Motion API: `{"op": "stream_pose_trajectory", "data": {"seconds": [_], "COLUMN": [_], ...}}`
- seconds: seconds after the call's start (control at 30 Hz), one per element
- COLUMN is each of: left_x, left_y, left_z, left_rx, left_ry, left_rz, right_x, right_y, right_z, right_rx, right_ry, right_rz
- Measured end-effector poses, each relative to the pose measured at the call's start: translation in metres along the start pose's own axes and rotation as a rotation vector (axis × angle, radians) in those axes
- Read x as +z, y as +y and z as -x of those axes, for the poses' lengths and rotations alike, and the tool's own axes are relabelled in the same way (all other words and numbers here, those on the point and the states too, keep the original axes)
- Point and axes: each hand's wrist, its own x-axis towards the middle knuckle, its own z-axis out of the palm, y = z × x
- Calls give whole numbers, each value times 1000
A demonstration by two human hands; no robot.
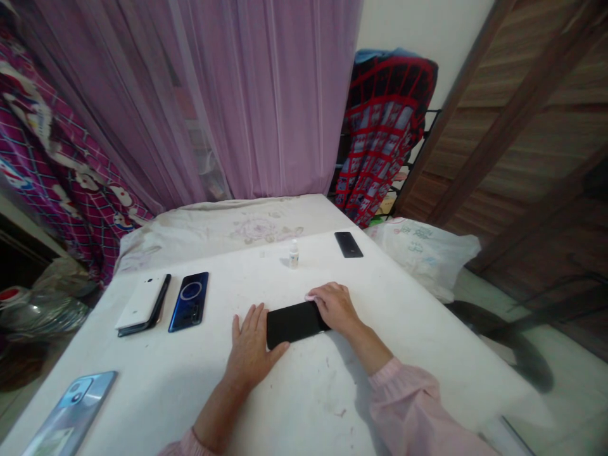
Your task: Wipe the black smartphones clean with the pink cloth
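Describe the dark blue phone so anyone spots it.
On the white table, look left of the left hand. The dark blue phone lies back up, just right of the stacked phones. A large pale ring marks its back; the white top one has none.

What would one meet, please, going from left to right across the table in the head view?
Silver-blue phone, white phone, blue ringed phone, left hand, black phone, far dark phone.
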Motion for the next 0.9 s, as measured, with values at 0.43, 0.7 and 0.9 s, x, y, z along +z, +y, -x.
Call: {"op": "stream_pose_trajectory", "data": {"seconds": [0.43, 0.7, 0.9], "left_x": [-12, -10, -4], "left_y": [6, 5, 2], "left_z": [-3, -4, -10], "left_rx": [-33, -25, -90], "left_ry": [-97, -68, 83], "left_rz": [18, 39, 48], "right_x": [14, 1, -5], "right_y": [-19, 11, 1], "right_z": [0, 12, 30], "right_rx": [-68, 27, 81], "right_ry": [-18, 10, -34], "right_rz": [-14, -50, -63]}}
